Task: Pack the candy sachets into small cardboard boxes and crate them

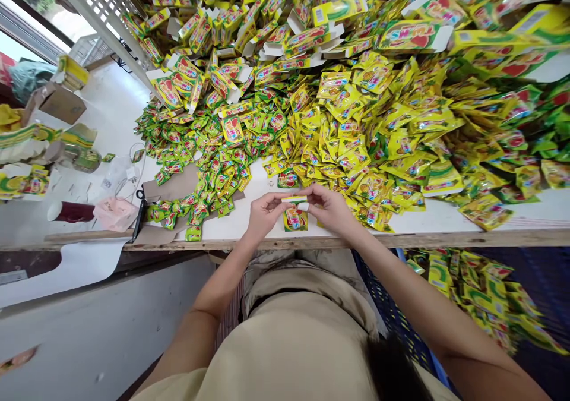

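At the table's front edge, my left hand (266, 212) and my right hand (328, 210) pinch the top of one small yellow-green box (294, 215) from either side. The box's printed face, with red and blue lettering, points up at me. Just beyond it lies a green packet (287, 178). Yellow packets (351, 157) are heaped behind and right of my right hand. Smaller green packets (222, 175) are piled to the left, beyond my left hand.
Cartons (414, 35) are heaped at the back. At left are a dark red cup (75, 212), a pink bag (116, 213), a jar (86, 160) and a cardboard box (60, 103). A blue crate (401, 324) with packets stands below the table at right.
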`<state>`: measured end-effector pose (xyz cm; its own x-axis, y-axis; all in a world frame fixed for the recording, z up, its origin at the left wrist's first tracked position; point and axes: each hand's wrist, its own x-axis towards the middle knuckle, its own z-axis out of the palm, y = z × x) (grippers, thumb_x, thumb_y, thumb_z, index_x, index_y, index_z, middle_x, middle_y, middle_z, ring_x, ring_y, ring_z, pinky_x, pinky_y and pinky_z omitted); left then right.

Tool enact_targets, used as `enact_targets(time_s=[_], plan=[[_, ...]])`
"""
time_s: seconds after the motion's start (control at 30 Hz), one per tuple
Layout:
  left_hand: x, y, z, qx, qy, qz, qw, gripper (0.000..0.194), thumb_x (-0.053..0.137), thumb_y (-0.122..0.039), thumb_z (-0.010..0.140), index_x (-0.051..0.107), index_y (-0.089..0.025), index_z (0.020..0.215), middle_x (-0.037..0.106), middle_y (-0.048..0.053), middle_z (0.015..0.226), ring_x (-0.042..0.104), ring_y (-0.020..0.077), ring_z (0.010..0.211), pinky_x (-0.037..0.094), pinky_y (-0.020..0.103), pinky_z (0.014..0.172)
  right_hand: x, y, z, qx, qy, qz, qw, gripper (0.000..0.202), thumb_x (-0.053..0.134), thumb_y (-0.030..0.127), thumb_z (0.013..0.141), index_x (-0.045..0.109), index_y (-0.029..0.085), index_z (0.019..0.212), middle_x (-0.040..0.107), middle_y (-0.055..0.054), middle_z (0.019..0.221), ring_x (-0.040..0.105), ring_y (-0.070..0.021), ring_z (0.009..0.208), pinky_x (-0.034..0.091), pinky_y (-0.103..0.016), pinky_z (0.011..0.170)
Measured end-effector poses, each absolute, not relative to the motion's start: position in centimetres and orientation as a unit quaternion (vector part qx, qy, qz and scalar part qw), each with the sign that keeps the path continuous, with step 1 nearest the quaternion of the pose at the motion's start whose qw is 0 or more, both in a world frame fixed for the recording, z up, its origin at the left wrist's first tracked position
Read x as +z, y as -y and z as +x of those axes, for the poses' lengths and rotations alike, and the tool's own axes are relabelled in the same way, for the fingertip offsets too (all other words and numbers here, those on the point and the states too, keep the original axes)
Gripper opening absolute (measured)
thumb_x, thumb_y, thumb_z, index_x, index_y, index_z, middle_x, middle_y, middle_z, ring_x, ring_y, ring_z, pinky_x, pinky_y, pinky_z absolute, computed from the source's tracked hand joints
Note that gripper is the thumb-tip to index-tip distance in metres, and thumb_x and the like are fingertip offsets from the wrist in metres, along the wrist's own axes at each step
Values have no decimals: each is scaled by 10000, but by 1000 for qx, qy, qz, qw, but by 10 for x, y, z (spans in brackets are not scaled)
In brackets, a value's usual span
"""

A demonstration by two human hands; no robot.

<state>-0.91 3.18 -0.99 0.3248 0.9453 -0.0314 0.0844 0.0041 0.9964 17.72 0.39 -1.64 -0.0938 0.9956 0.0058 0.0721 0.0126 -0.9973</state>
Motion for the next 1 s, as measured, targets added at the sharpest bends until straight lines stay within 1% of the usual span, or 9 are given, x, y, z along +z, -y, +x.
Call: enact_targets(time_s=[0.13, 0.23, 0.43, 0.57, 0.7, 0.83, 0.9, 0.93, 1.0], plan=[[-17, -33, -9, 399, -407, 658, 493, 168, 712, -260, 764, 724, -171, 906, 738, 85, 966, 693, 181, 905, 563, 332, 834, -26, -4, 176, 461, 570, -492, 470, 188, 666, 340, 782, 657, 201, 909, 701, -55, 891, 653, -188, 783, 528, -343, 741], [-21, -25, -12, 387, -389, 683, 482, 90, 674, -230, 802, 723, -176, 855, 735, 87, 982, 691, 180, 941, 554, 341, 870, -31, 5, 175, 452, 579, -495, 463, 151, 644, 304, 800, 653, 201, 911, 700, -58, 910, 648, -188, 797, 525, -337, 730], [-17, -12, -11, 387, -419, 632, 525, 211, 656, -234, 822, 672, -183, 1025, 719, 73, 1013, 689, 161, 933, 564, 317, 854, -29, 13, 175, 461, 586, -473, 470, 106, 621, 255, 831, 632, 209, 926, 681, -65, 947, 648, -197, 875, 519, -337, 756], [-14, -12, -11, 379, -413, 640, 526, 137, 652, -235, 825, 691, -172, 941, 711, 84, 1011, 676, 169, 974, 555, 332, 882, -28, 13, 178, 446, 612, -458, 465, 104, 588, 191, 838, 629, 217, 930, 666, -70, 973, 637, -204, 921, 509, -339, 762], [-14, -16, -13, 376, -398, 650, 527, 101, 659, -248, 820, 689, -169, 875, 708, 87, 1001, 677, 173, 966, 557, 351, 875, -33, 14, 178, 453, 609, -454, 467, 89, 591, 205, 841, 631, 217, 919, 659, -77, 993, 620, -215, 960, 504, -347, 769], [-14, -18, -12, 357, -401, 646, 543, 121, 650, -279, 828, 674, -167, 866, 703, 85, 984, 671, 177, 958, 548, 353, 874, -32, 17, 166, 461, 580, -483, 466, 101, 604, 253, 838, 624, 194, 918, 655, -78, 955, 617, -199, 863, 496, -333, 724], [-14, -18, -11, 358, -410, 631, 553, 185, 668, -298, 813, 652, -178, 952, 695, 79, 987, 667, 175, 937, 550, 342, 850, -23, 17, 162, 451, 573, -502, 465, 130, 589, 245, 832, 624, 181, 939, 650, -64, 896, 605, -184, 786, 486, -316, 686], [-13, -18, -11, 368, -416, 618, 556, 277, 688, -307, 796, 622, -194, 1040, 686, 78, 1022, 664, 173, 932, 553, 337, 834, -15, 17, 165, 442, 570, -511, 467, 149, 574, 237, 831, 624, 175, 957, 646, -59, 881, 597, -177, 760, 482, -310, 676], [-13, -20, -12, 396, -407, 600, 563, 554, 730, -325, 752, 496, -243, 1248, 620, 103, 1208, 645, 187, 999, 556, 345, 835, 3, 21, 185, 421, 570, -527, 469, 201, 540, 214, 829, 630, 174, 1004, 653, -59, 915, 593, -175, 778, 480, -309, 700]])
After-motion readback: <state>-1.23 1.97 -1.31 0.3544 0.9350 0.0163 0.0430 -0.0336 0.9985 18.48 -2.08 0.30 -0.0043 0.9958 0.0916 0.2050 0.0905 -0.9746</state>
